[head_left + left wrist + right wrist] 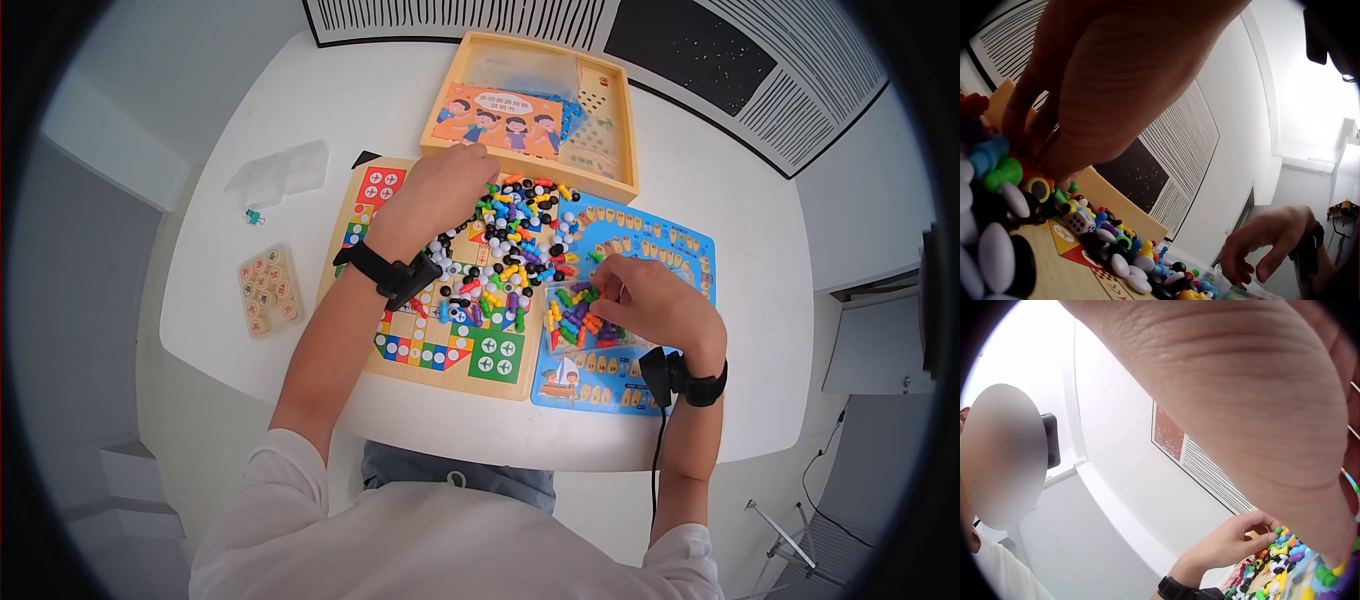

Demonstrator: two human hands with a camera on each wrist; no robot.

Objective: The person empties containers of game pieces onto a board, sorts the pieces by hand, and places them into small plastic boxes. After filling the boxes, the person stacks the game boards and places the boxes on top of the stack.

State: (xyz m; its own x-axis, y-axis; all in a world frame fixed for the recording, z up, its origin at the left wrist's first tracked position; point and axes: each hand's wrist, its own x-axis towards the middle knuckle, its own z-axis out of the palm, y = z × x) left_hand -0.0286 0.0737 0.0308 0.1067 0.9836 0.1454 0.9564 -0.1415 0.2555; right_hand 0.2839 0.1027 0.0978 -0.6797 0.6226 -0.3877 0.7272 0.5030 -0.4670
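My left hand (440,195) reaches over a board game sheet (400,345) into a mixed pile of coloured pawns and black and white round pieces (500,250). In the left wrist view its thumb and fingertips come down at an orange pawn (1034,172), a green one beside it; I cannot tell whether they pinch one. A white die (1080,222) lies near the thumb. My right hand (650,300) hangs over a clear plastic box (572,348) of coloured pawns (575,315), its fingers loosely bent, as the left wrist view shows.
A wooden tray (632,150) with an orange booklet (500,120) stands at the back. The blue number board (690,235) lies under the clear box. At the left are a box of round wooden pieces (270,290), an empty clear container (290,172) and a small teal object (254,216).
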